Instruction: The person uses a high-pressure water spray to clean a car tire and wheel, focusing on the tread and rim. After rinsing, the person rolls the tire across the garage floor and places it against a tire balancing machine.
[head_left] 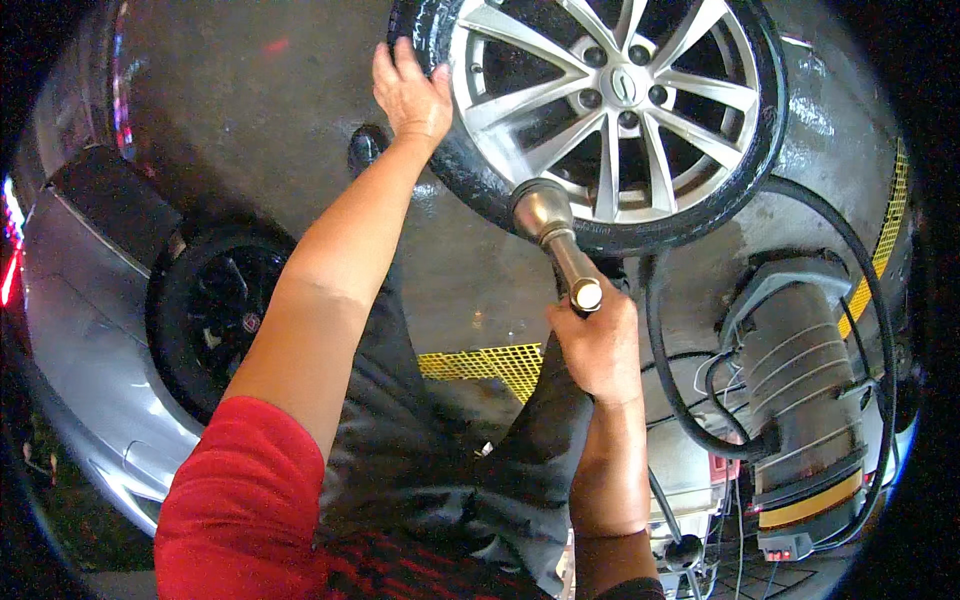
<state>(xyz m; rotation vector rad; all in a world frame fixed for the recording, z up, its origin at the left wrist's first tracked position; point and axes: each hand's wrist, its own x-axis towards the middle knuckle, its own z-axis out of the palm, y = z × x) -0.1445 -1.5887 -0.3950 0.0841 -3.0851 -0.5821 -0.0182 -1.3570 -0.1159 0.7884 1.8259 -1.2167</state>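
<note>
A silver multi-spoke wheel [655, 160] with a black tyre [470, 180] is at the far side, right of centre, its face turned toward me; I cannot tell whether it lies flat or leans. Its round centre cap [627, 87] carries an emblem rather than words. My left hand [411, 100] is open, fingers spread, by the tyre's left edge, gripping nothing. My right hand [600, 345] is closed around a metal tool [572, 262] whose flared, bell-shaped head overlaps the tyre's near edge; I cannot tell whether they touch. To the right is a grey, ribbed, barrel-shaped machine [805, 350], its inside hidden, with a thick black hose [850, 235] looping beside it. The floor [250, 60] is dark and glossy, with wet-looking patches and yellow grating [487, 365] near my legs. A silver-grey car [75, 290] fills the left side, its wheel [225, 300] black with a small red emblem at the hub. My left sleeve [250, 450] is red, my trousers [450, 470] black.
</note>
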